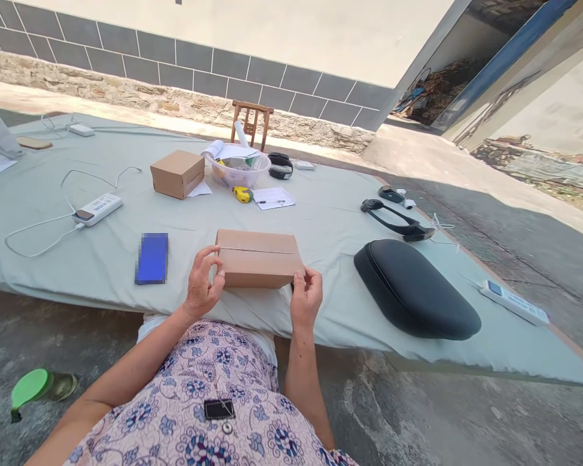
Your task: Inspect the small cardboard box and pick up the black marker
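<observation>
A closed brown cardboard box point(260, 259) lies at the near edge of the cloth-covered table, a thin seam running along its top. My left hand point(204, 283) is at the box's left end, fingers curled and thumb against the near left edge. At the near right corner, my right hand point(307, 296) pinches the box between thumb and bent fingers. The fingertips on the box's far sides are partly hidden. Left of the box lies a flat blue, pixelated rectangular item point(152, 258), apart from my hand.
Behind stand another cardboard box point(177, 173), a plastic basket point(240, 173), a yellow tape measure point(243, 194) and paper with a pen point(274, 198). A black cushion point(412, 288) and headset-like band point(393, 223) lie right; a power strip point(98, 210) with cable lies left.
</observation>
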A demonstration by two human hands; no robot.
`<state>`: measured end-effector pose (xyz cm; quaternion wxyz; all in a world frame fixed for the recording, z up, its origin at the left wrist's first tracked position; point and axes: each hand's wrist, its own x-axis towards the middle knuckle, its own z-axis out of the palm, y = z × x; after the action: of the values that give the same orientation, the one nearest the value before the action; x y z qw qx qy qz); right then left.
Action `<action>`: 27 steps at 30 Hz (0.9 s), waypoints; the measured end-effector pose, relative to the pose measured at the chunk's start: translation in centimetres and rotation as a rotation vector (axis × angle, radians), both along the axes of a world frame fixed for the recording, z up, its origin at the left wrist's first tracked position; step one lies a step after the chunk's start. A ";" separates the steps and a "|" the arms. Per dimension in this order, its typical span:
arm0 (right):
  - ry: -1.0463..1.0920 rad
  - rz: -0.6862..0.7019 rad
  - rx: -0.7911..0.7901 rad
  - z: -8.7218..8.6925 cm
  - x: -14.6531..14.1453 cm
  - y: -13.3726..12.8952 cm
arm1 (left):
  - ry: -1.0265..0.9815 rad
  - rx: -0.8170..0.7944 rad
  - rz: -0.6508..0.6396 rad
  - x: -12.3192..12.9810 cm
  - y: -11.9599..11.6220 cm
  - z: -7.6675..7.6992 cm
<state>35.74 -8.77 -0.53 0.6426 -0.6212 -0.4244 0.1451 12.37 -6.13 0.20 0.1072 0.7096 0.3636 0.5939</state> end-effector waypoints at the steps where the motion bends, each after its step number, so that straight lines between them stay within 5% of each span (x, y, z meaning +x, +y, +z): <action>1: 0.009 0.012 0.009 -0.2 0.0 -0.1 | -0.035 -0.035 -0.010 -0.1 0.0 0.0; 8: 0.103 0.094 0.120 -1.7 -1.5 0.2 | -0.128 -0.125 -0.068 -0.6 1.3 -1.4; 17: -0.151 0.148 -0.211 -3.4 -1.7 -0.2 | 0.051 -0.303 0.167 -1.0 1.8 -1.8; 27: -0.292 -0.058 -0.285 -2.5 -3.4 -0.1 | 0.152 -0.277 0.323 0.5 1.1 -2.5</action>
<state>32.33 -8.85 -2.99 0.4838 -0.7321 -0.4704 0.0934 12.82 -5.07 -2.33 0.0796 0.6633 0.5577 0.4925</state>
